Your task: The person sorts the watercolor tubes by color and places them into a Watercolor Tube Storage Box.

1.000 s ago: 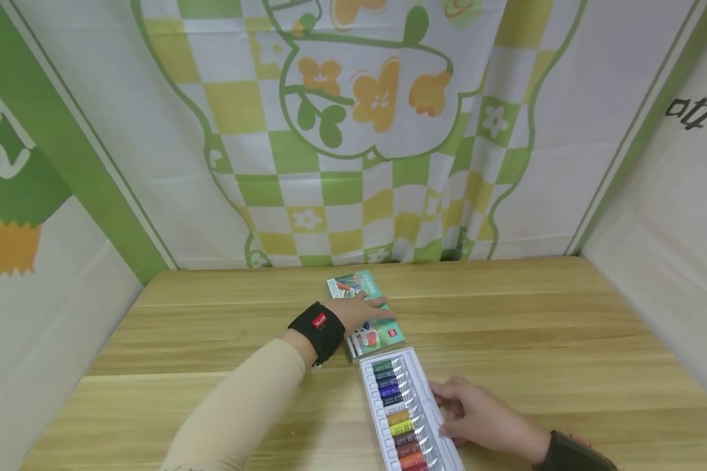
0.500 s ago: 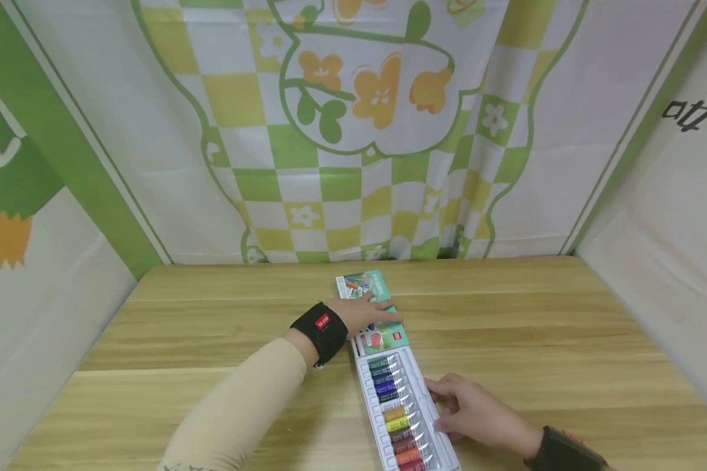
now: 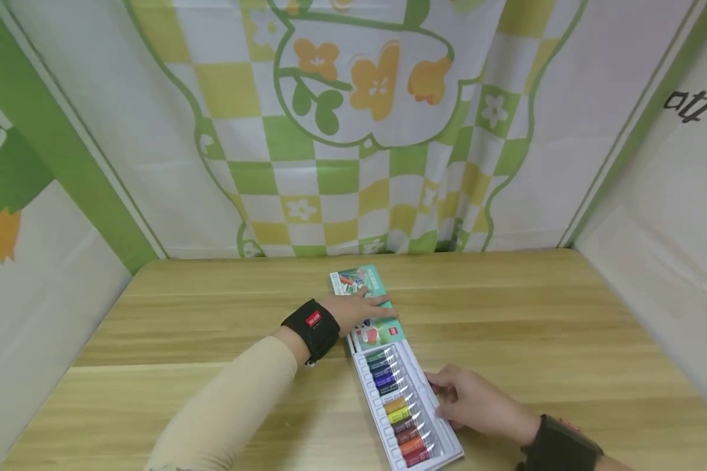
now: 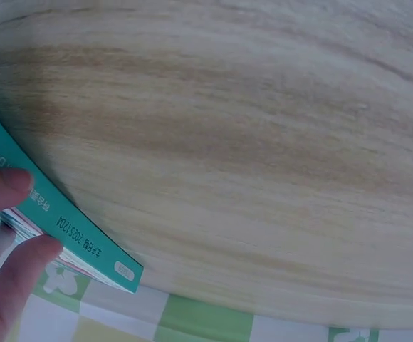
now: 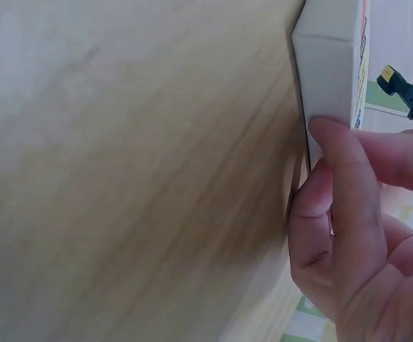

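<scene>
A teal printed cardboard box lies on the table, its near end meeting a white tray with several paint tubes in many colours. My left hand lies across the box and holds it. In the left wrist view, fingertips press the teal side of the box. The right hand pinches the tray's right edge. Close up in the right wrist view, the right hand has fingers against the tray's white side wall. Whether the tray's far end lies inside the box cannot be told.
The wooden table ends at a checked, flowered curtain behind. White and green panels enclose the left and right sides. Dark bands are worn on both wrists.
The tray has moved forward against the near end of the box, and its near edge has come into view. My right hand travels with it; the left hand stays on the box.
</scene>
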Available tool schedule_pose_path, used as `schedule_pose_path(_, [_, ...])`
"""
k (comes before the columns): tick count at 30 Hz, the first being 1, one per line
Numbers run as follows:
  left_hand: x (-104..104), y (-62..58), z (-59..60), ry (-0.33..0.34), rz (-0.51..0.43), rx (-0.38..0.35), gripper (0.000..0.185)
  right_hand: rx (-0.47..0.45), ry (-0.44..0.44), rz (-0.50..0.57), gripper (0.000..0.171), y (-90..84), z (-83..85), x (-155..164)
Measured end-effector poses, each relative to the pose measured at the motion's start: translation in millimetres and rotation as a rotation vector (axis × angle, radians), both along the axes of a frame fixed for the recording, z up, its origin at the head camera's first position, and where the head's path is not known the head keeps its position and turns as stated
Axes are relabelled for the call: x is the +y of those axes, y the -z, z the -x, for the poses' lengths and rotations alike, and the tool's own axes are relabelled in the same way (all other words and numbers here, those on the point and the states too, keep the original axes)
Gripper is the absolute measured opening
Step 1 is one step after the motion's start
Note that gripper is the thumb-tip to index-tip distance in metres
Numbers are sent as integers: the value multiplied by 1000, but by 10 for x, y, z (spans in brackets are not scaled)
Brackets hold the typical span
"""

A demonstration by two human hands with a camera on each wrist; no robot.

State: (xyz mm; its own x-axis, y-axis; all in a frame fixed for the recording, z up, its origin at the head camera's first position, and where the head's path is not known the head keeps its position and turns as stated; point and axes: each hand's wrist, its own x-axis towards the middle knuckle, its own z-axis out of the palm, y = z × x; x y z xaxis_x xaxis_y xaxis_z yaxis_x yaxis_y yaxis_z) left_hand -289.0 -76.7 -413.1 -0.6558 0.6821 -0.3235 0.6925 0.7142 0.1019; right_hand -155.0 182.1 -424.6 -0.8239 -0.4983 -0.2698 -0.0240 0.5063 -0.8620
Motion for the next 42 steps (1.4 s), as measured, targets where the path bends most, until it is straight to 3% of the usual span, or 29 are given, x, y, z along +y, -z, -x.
schedule_pose_path(5, [-35,-49,-16,-15,8,-10,97,-15,21,23,58,-14,45,-79])
schedule_pose_path(12, [-18,48,-15,-33,-62,-42,97,-64,-5,133,62,40,74,-42])
schedule_pose_path(19, [10,11,-19,-27,-88,-53,97,69,-93,-16,89,-17,-136,59])
schedule_pose_path(26, [10,-53,-25,-52,-113,-73,94,116,-132,-96,105,-71,-171,-7])
schedule_pose_path(33, [-7,-4,-30,-81,-125,-54,94,173,-140,-155,99,-72,-117,-40])
schedule_pose_path(42, [2,69,12,-84,-121,-57,92,252,-118,-212,92,-93,143,-143])
